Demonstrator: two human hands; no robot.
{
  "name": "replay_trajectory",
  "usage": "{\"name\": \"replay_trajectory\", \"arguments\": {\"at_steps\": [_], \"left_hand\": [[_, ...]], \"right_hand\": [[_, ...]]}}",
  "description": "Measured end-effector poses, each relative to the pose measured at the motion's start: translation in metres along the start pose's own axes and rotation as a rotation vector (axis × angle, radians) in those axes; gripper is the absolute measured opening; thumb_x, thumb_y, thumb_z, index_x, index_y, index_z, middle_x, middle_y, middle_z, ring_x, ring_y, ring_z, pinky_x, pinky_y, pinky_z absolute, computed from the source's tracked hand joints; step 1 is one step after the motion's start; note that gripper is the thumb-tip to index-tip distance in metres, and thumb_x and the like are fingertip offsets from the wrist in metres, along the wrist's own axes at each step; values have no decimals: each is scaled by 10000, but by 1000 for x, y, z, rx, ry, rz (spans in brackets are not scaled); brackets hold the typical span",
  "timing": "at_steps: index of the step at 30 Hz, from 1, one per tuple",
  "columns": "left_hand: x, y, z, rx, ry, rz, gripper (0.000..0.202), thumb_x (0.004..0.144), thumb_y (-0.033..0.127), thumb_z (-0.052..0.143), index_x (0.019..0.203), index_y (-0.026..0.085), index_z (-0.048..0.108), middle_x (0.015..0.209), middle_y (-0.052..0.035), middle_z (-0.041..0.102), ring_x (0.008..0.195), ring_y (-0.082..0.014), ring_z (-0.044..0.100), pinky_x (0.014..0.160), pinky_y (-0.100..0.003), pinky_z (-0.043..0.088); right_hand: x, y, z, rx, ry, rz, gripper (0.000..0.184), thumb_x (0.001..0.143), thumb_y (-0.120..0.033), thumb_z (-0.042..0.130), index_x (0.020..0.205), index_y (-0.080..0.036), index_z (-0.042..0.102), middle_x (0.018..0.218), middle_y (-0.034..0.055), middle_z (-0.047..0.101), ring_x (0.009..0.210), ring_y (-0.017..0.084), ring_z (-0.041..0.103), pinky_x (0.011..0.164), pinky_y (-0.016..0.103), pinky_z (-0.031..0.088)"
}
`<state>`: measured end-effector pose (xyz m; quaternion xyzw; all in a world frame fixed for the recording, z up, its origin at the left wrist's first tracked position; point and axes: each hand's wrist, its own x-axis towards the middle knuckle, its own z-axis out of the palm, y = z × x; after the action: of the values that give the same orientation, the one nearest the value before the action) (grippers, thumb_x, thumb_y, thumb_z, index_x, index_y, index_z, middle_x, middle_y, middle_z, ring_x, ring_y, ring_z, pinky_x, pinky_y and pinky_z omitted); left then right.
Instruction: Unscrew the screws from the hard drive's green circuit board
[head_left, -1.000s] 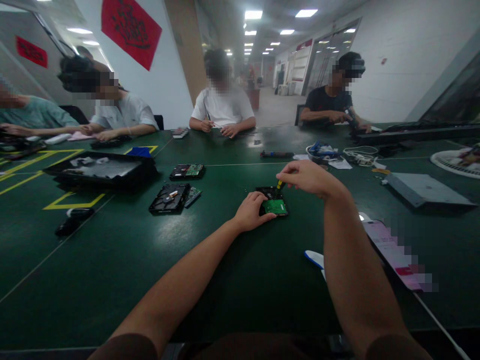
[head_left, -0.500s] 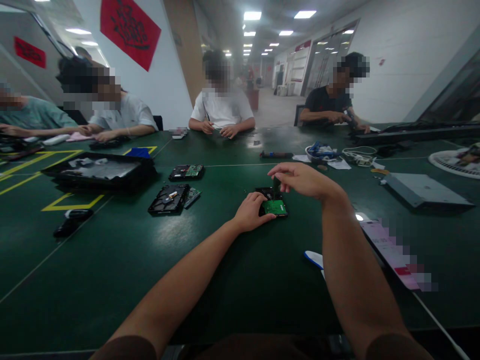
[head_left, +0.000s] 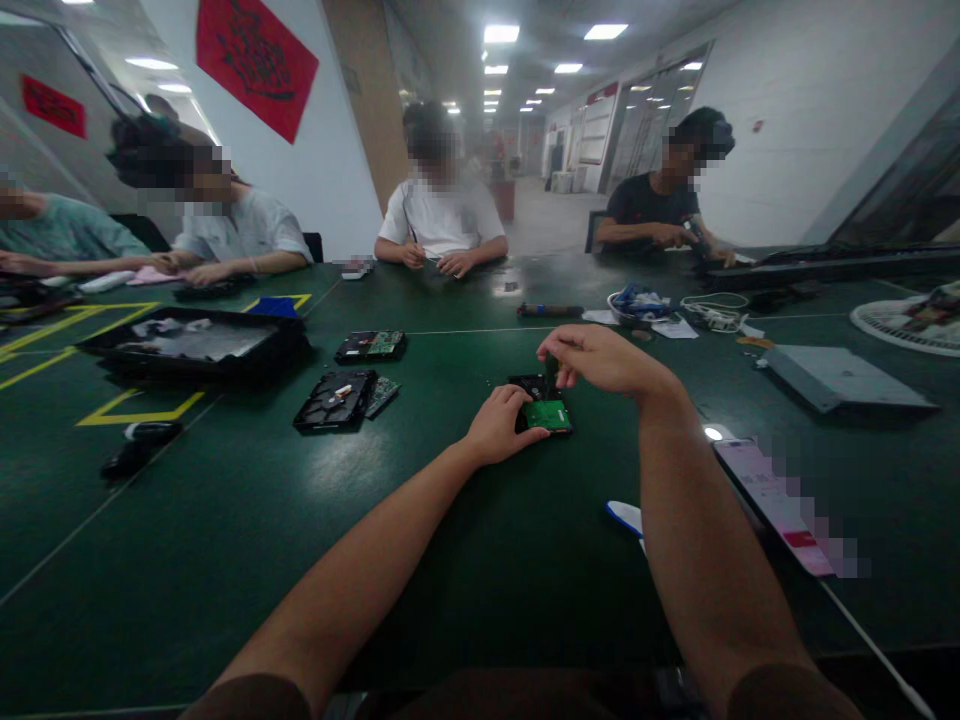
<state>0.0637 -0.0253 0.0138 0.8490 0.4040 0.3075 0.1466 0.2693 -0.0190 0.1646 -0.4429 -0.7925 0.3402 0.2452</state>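
Note:
A black hard drive (head_left: pixel 534 390) with a green circuit board (head_left: pixel 547 414) facing up lies on the dark green table (head_left: pixel 225 540) in front of me. My left hand (head_left: pixel 501 424) rests on its left edge, fingers curled against the drive. My right hand (head_left: pixel 598 360) hovers just above the drive, fingers pinched round a thin dark screwdriver (head_left: pixel 550 378) that points down onto the board.
Two more opened drives (head_left: pixel 332 398) (head_left: pixel 372 345) lie to the left, beside a black tray (head_left: pixel 196 340). A grey flat box (head_left: pixel 836 377) and a pink-white sheet (head_left: pixel 780 505) lie to the right. A bowl of cables (head_left: pixel 637 303) stands farther back. Several people sit round the far side.
My right hand has shifted slightly left and turned on the screwdriver; the yellow handle seen a second ago is now hidden in my fingers. The left hand has stayed on the drive.

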Motion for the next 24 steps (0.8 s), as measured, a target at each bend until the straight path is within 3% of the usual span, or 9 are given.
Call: {"name": "replay_trajectory", "arguments": {"at_steps": [3, 6, 10, 15, 19, 24], "left_hand": [[0, 1, 0, 8, 0, 1, 558, 798, 597, 731, 1180, 210, 605, 1237, -128, 592, 1209, -322, 532, 1057, -507, 464], [0, 1, 0, 12, 5, 10, 556, 803, 586, 731, 1193, 211, 602, 1250, -128, 587, 1210, -321, 529, 1057, -508, 464], [-1, 2, -1, 10, 5, 13, 547, 808, 579, 729, 1196, 214, 602, 1253, -132, 585, 1207, -323, 531, 1047, -510, 469], [0, 1, -1, 18, 3, 15, 556, 805, 585, 730, 1191, 207, 601, 1255, -133, 585, 1214, -323, 528, 1054, -510, 462], [0, -1, -1, 23, -1, 9, 560, 799, 593, 732, 1187, 210, 603, 1245, -127, 590, 1211, -324, 532, 1053, -512, 464], [-1, -1, -2, 31, 8, 20, 570, 813, 593, 719, 1213, 206, 599, 1252, -134, 587, 1215, -323, 529, 1048, -506, 469]], "right_hand": [[1, 0, -1, -44, 2, -44, 252, 982, -336, 532, 1098, -204, 712, 831, 48, 729, 695, 164, 674, 613, 271, 512], [1, -2, -2, -166, 89, -92, 219, 934, -364, 609, 1008, -214, 750, 914, 44, 741, 783, 178, 657, 671, 282, 489], [1, -3, -1, -214, 152, -23, 187, 913, -327, 611, 918, -192, 740, 873, 49, 731, 727, 169, 633, 639, 281, 466], [0, 0, 0, -91, 107, -23, 222, 962, -341, 560, 1063, -214, 711, 1013, 56, 743, 592, 121, 605, 574, 275, 479], [1, 3, -2, -12, 9, -38, 261, 981, -350, 535, 1110, -213, 714, 864, 58, 730, 652, 152, 652, 591, 275, 506], [0, 3, -5, -96, 56, -82, 217, 909, -374, 636, 1003, -213, 748, 860, 39, 725, 716, 162, 645, 626, 278, 486]]}}
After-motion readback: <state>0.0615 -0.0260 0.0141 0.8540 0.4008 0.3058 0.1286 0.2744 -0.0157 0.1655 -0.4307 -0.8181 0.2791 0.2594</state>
